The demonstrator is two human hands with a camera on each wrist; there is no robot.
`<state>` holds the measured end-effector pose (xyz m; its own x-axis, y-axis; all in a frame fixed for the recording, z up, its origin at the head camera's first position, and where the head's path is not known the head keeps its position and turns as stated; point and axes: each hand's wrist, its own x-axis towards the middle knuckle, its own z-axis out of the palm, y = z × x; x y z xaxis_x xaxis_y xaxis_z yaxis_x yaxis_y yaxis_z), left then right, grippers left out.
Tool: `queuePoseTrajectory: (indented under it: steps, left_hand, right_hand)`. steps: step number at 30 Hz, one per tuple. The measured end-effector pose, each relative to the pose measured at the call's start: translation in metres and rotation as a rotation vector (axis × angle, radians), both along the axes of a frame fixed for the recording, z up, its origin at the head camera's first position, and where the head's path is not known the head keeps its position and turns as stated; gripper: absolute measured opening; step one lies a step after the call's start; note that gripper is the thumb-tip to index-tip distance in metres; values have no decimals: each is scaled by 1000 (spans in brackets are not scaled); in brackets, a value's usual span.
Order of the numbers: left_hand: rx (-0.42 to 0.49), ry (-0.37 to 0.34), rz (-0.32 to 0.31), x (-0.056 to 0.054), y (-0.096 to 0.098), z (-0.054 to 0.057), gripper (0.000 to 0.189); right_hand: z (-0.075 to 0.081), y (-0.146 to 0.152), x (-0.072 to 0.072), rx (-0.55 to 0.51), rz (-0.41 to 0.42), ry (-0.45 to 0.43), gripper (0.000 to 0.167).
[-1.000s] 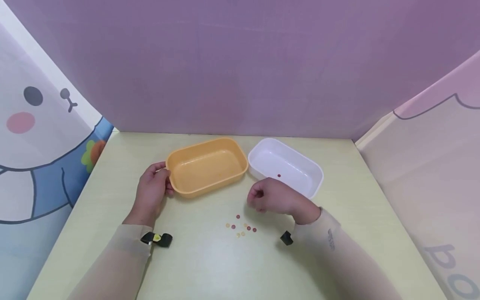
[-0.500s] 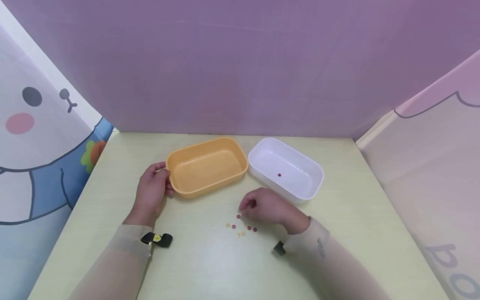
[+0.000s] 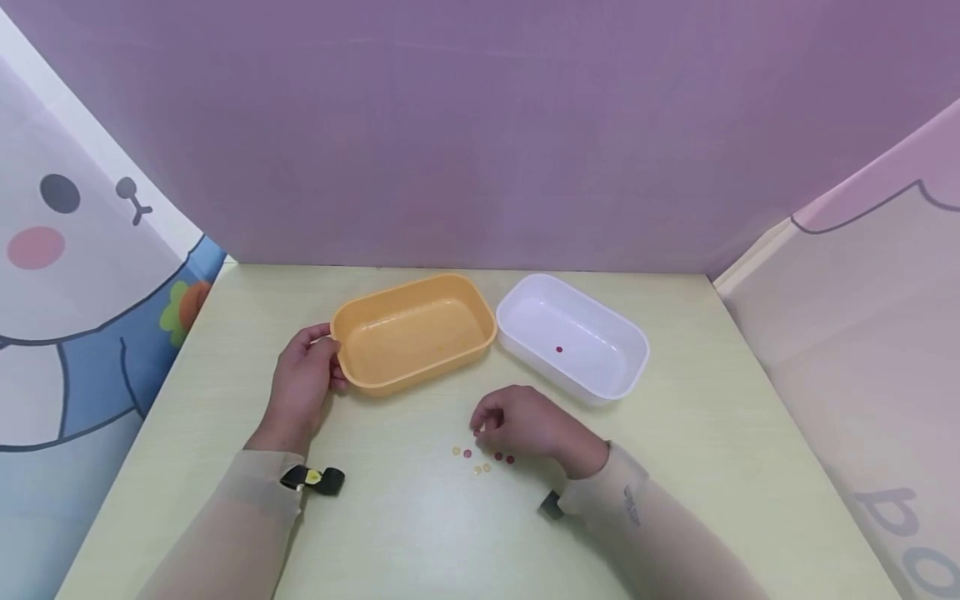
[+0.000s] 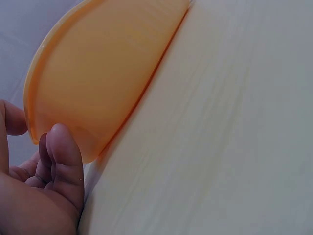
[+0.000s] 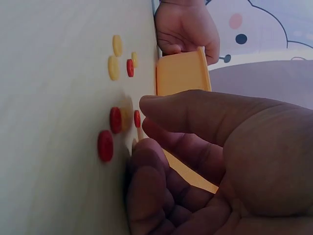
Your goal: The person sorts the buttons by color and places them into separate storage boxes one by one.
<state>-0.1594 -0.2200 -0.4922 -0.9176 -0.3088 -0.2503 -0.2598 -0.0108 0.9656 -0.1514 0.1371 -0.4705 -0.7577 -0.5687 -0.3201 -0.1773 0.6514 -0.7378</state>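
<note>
One red disc [image 3: 558,349] we see in the white tray [image 3: 603,362], as before. The right hand [image 3: 528,423] has come down from this tray to the discs [image 3: 486,467] on the pale table [image 3: 405,542]; its thumb and forefinger are parted, near another red disc [image 5: 137,119]. The left hand [image 3: 297,385] still pinches the orange tray [image 3: 408,337]. Behind is a purple backdrop [image 3: 480,142], at left a cartoon print [image 3: 82,283].

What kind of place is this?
Probably a makeshift tabletop booth, perhaps for recording; can't say what room. Clues: a plain purple backdrop behind the pale table, and a cartoon-printed panel on the left.
</note>
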Motion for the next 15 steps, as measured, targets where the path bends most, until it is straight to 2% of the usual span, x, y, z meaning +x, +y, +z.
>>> queuePoseTrajectory:
  steps: [5, 15]
  left_hand:
    - [-2, 1, -4, 1, -1, 1, 47]
    - [6, 2, -4, 2, 0, 2, 47]
  right_hand:
    - [-3, -2, 1, 17, 10, 35, 14]
    - [-2, -3, 3, 22, 4, 46, 16]
